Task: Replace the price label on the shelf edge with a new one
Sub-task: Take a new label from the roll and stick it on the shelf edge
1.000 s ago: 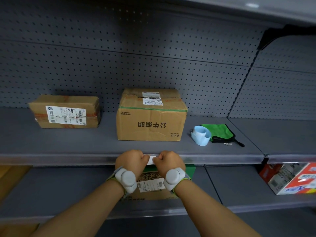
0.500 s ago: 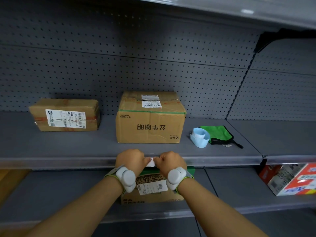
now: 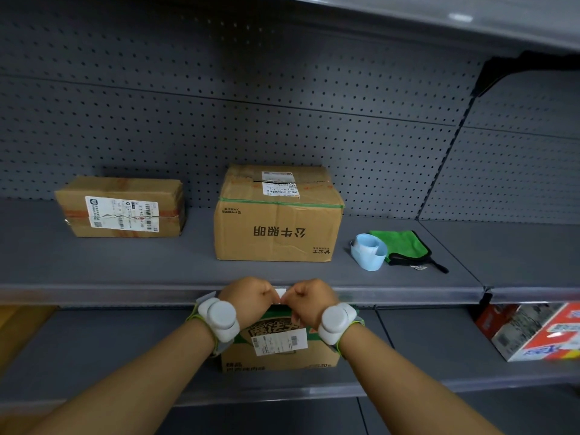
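A small white price label sits at the clear strip on the shelf edge, in front of the big cardboard box. My left hand pinches its left end and my right hand pinches its right end; both fists are closed against the strip. Most of the label is hidden by my fingers. A light blue roll of labels stands on the shelf to the right, apart from both hands.
On the shelf stand a large cardboard box and a smaller taped box to its left. A green cloth lies behind the roll. Below my hands is a carton; a red-and-white box sits lower right.
Both hands have stayed on the label at the shelf edge; the visible bit of label between them has become narrower. The view has tilted slightly.
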`<state>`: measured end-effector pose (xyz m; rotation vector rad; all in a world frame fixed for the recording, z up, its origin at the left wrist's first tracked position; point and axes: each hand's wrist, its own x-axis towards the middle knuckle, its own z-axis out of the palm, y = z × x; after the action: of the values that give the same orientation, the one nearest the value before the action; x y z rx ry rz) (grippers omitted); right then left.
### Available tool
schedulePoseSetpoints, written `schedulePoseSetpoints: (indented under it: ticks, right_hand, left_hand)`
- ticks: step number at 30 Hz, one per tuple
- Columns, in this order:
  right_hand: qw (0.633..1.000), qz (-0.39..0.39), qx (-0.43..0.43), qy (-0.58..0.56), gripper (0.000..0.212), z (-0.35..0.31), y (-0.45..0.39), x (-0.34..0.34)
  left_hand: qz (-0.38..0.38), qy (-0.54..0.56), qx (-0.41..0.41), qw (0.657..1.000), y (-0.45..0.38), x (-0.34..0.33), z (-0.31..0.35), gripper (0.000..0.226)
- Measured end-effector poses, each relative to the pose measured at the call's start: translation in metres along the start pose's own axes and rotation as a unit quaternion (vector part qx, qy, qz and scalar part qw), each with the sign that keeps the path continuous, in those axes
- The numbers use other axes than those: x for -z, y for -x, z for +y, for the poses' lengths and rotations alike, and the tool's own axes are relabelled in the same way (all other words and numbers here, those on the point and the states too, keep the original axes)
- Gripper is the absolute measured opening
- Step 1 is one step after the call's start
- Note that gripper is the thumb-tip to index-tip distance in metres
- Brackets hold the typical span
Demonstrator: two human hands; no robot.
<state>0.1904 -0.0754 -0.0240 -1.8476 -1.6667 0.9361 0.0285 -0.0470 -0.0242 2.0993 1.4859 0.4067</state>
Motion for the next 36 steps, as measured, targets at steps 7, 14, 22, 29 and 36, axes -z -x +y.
schedulePoseSetpoints:
  ticks: [7, 14, 22, 29, 36]
  right_hand:
    - [1.0, 0.001, 0.01, 0.029, 0.021, 0.001, -0.006, -0.001]
    - [0.991, 0.008, 0.041, 0.125, 0.024, 0.005, -0.009, -0.004]
    - [0.993, 0.0, 0.044, 0.112, 0.021, 0.007, -0.01, -0.007]
    - [0.991, -0.012, 0.068, 0.116, 0.022, 0.001, -0.009, -0.017]
    - [0.982, 0.003, 0.101, 0.157, 0.023, -0.015, -0.01, -0.028]
  left_hand:
    - [0.007, -0.083, -0.019, 0.996, 0.003, 0.002, -0.001, 0.026]
    - [-0.014, -0.153, -0.045, 0.987, 0.004, 0.005, -0.006, 0.031]
    - [0.043, -0.069, 0.011, 0.997, 0.013, 0.019, -0.011, 0.027]
    - [0.012, 0.016, 0.033, 0.999, 0.015, 0.023, -0.017, 0.026]
    - [-0.018, 0.092, 0.032, 0.995, 0.016, 0.029, -0.025, 0.026]
